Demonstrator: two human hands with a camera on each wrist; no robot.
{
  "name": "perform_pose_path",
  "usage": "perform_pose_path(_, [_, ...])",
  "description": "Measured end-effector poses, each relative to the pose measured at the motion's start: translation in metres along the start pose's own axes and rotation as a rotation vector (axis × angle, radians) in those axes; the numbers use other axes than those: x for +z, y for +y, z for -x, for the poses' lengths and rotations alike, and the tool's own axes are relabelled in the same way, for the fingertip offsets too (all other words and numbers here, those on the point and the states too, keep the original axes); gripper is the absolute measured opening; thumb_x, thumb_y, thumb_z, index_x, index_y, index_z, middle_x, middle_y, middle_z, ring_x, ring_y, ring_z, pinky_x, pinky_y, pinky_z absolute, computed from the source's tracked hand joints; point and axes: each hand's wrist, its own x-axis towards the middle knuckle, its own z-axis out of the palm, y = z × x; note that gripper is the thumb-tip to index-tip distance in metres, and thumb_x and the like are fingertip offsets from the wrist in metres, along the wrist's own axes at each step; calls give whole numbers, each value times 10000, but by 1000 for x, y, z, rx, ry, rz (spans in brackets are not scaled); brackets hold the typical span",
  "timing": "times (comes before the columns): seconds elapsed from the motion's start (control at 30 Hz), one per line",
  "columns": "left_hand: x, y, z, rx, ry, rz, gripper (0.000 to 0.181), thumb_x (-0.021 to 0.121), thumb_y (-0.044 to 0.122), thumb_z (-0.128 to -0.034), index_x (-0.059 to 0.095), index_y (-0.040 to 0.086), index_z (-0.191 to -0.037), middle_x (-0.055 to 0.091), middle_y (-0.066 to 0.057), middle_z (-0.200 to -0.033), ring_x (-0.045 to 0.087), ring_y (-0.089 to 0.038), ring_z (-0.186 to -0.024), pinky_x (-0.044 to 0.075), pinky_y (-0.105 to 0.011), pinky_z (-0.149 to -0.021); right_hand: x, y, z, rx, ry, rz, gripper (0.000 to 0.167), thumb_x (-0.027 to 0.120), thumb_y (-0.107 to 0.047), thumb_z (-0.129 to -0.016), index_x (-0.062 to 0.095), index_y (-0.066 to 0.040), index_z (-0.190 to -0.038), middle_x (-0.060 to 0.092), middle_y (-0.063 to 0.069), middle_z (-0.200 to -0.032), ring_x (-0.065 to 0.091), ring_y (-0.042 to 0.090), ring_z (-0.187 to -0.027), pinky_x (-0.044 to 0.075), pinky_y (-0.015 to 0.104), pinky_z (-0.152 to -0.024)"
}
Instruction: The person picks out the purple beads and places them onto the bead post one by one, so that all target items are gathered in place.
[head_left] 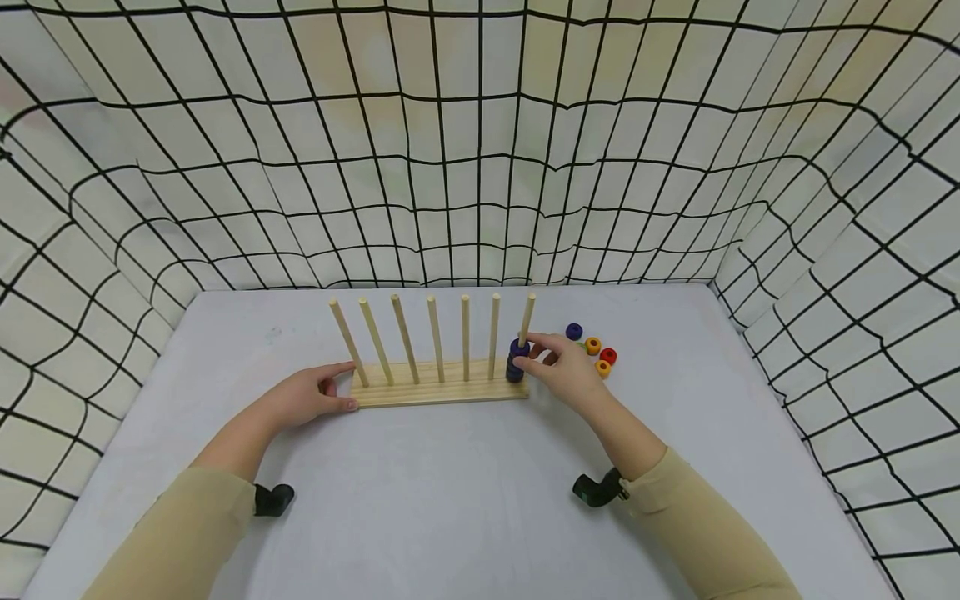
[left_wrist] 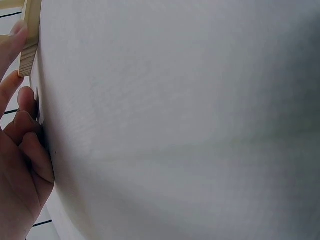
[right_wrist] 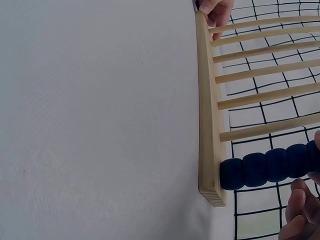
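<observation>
L hand [head_left: 311, 395] grips the L end of the wooden rack [head_left: 442, 393], thumb at the near edge & index at the far corner, prob. to stop it sliding or tipping while the other end gets handled; per the L wrist view its other fingers are curled in close to the desk [head_left: 450, 500]. R hand [head_left: 564, 367] pinches the top bead [head_left: 520, 345] b/w thumb & index, at the upper end of the bead stack [right_wrist: 255, 167] on the far-R peg [head_left: 527, 315]. Stack's all dark blue, approx. 5 beads incl. the pinched one, end to end w/ the lowest against the rack; the peg runs thru them, so prob. they line up w/o help. A pinch on the sides makes sense b/c the hole must be free for the peg, whose tip sticks up above the fingers. The other 6 pegs [head_left: 465, 337] are bare. Rack lies lengthwise across the desk, pegs up, so each hand has an end w/in reach. Just beyond the R hand, prob. for a short reach: a loose dark blue bead [head_left: 574, 332], 2 orange-yellow beads [head_left: 592, 346], a red bead [head_left: 608, 357], plus a green bit [head_left: 581, 347], mostly hidden, can't tell its shape.
</observation>
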Motion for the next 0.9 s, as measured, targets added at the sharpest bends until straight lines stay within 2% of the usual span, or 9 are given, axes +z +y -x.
perform_pose_path(0.5, [0, -3, -2, -3, 1, -18, 850, 769, 469, -837, 423, 61, -1497, 502, -37, -823, 445, -186, -733, 352, -348, -666, -12, 7, 3, -17, 23, 76, 455, 747, -390, -888, 660, -256, -1314, 623, -15, -1059, 524, 196, -874, 447, 330, -646])
perform_pose_path(0.7, [0, -2, -1, -3, -1, -9, 843, 773, 456, -838, 426, 55, -1493, 501, -40, -818, 444, -184, -731, 350, -346, -665, -22, 17, 4, -55, 38, 93, 458, 735, -336, -909, 648, -187, -1333, 600, 17, -1035, 523, 211, -855, 454, 336, -642])
perform_pose_path(0.9, [0, -3, -1, 3, -2, -14, 831, 769, 438, -848, 420, 55, -1497, 504, -43, -824, 448, -190, -733, 354, -349, -663, -34, 29, 2, -43, 62, 112, 455, 718, -319, -925, 635, -170, -1347, 595, 19, -1005, 513, 229, -837, 451, 347, -631])
